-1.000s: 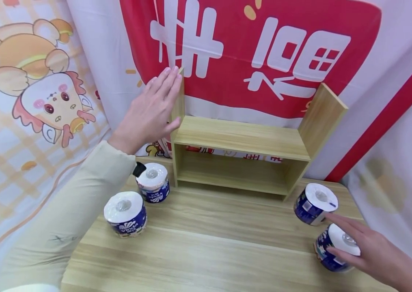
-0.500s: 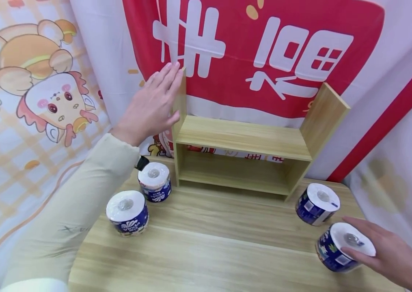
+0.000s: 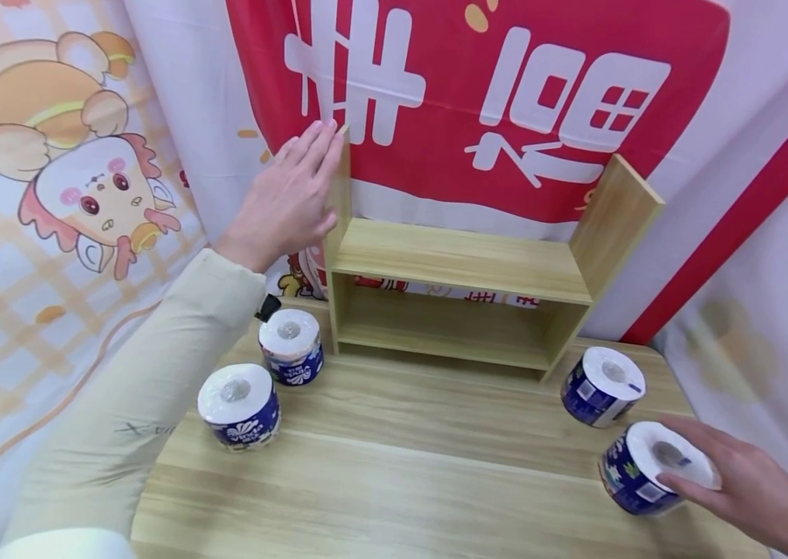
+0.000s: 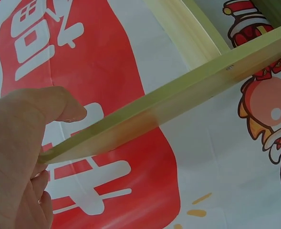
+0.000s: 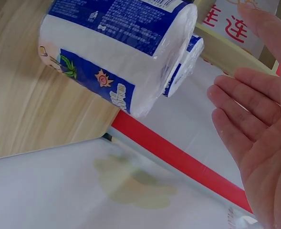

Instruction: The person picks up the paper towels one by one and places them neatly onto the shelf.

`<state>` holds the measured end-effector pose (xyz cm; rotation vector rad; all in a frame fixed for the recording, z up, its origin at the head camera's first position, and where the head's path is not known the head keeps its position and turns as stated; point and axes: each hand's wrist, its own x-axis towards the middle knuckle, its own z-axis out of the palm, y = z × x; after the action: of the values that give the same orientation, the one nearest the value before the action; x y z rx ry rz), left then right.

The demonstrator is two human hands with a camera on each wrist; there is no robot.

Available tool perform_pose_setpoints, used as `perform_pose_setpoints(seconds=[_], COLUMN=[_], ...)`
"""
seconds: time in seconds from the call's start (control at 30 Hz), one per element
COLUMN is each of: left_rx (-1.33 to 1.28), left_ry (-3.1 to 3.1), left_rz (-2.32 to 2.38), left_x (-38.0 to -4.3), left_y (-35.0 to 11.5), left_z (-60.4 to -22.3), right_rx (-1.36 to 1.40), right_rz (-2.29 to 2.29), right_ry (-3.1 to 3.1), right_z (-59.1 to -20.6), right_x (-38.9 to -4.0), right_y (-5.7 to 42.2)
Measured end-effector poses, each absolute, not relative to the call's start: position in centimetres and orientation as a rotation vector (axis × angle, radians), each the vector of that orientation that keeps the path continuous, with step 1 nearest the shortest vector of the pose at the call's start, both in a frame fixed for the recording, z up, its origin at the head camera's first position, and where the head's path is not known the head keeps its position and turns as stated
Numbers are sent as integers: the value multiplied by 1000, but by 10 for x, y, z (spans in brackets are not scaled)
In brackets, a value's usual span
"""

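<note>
In the head view my left hand (image 3: 289, 190) is raised at the left upright panel of a small wooden shelf unit (image 3: 459, 256). Its fingers reach straight up to the panel's top corner. The left wrist view shows the panel (image 4: 145, 109) running between thumb and fingers, with a gap beside the thumb. At the lower right, my right hand (image 3: 743, 473) hovers by a blue-and-white wrapped toilet roll (image 3: 634, 473), thumb overlapping the roll's top. In the right wrist view the fingers are extended, with space between them and that roll (image 5: 107, 52).
Another toilet roll (image 3: 603, 387) stands behind it, near the shelf's right side. Two more, a front roll (image 3: 240, 407) and a back roll (image 3: 292, 347), stand at the left beneath my forearm. A printed cloth backdrop (image 3: 470, 93) hangs behind the wooden table (image 3: 394, 481).
My right hand has drawn slightly right, uncovering more of the near roll's top. The left thumb has bent in closer to its hand. The rolls and shelf stay put.
</note>
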<state>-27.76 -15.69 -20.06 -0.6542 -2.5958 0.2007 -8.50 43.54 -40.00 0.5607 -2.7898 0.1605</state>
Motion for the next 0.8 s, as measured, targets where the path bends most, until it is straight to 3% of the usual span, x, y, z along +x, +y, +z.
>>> perform_pose_setpoints(seconds=[0.8], left_rx=[-646], left_ry=[-2599], left_rz=[133], left_x=[-284], left_y=[-163], left_z=[-208], right_rx=[583], right_rz=[167], right_ry=[-2799], right_z=[-419], right_x=[-86], right_y=[436])
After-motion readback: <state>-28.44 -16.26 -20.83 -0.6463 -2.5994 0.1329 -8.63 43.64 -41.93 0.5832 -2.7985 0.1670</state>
